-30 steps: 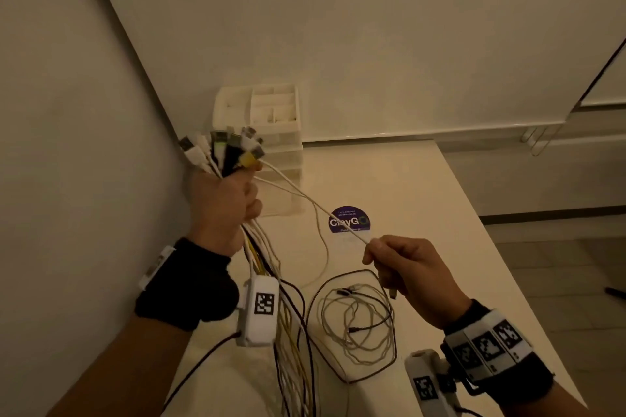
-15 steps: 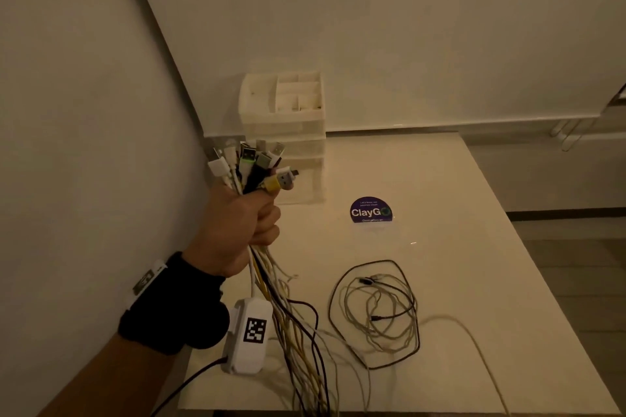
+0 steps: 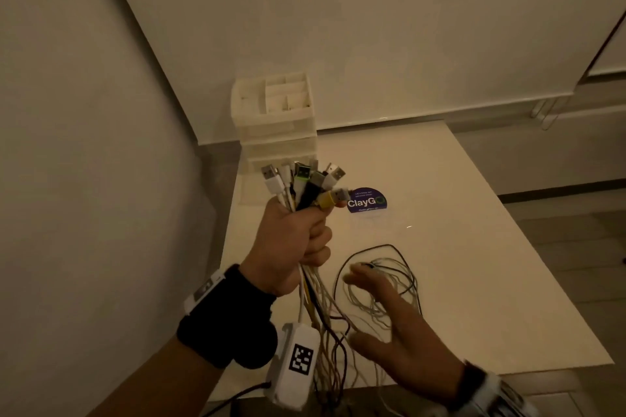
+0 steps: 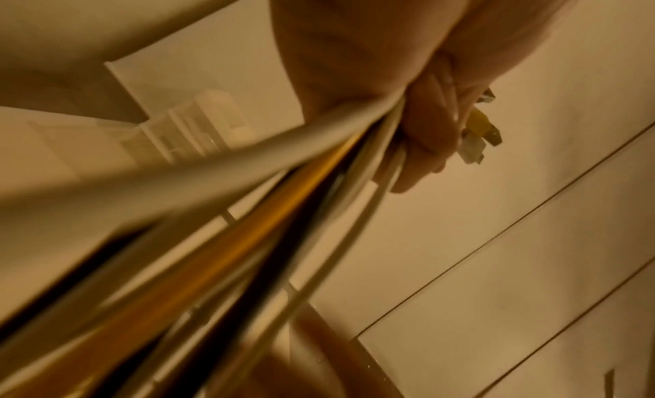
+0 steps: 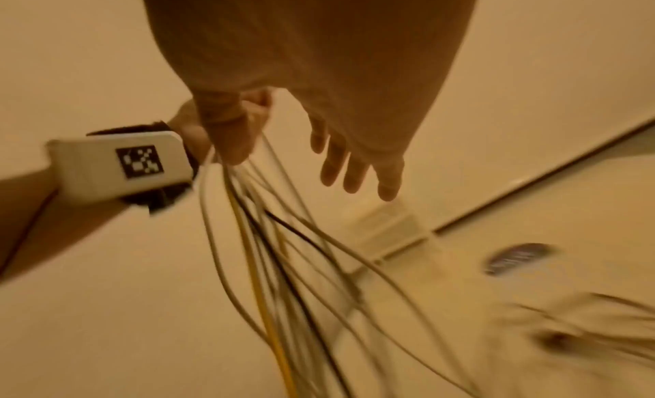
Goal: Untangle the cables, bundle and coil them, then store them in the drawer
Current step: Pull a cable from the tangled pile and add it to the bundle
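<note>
The right hand [image 3: 403, 345], out of the head view half a second ago, is back with fingers [image 5: 354, 165] spread and holding nothing, beside the hanging cables [image 3: 321, 308]. The left hand [image 3: 291, 247] has swung rightward, fist wrapped round the bundle, plugs [image 3: 305, 183] fanned above its knuckles (the white lead drawn out a second ago is released). Likely next: gathering strands below the fist for coiling. A loose tangle [image 3: 379, 284] lies on the table [image 3: 474, 247] past the right fingertips. The drawers [image 3: 277, 132] stand beyond the plugs in a dim corner, a sticker [image 3: 367, 201] just right of them.
</note>
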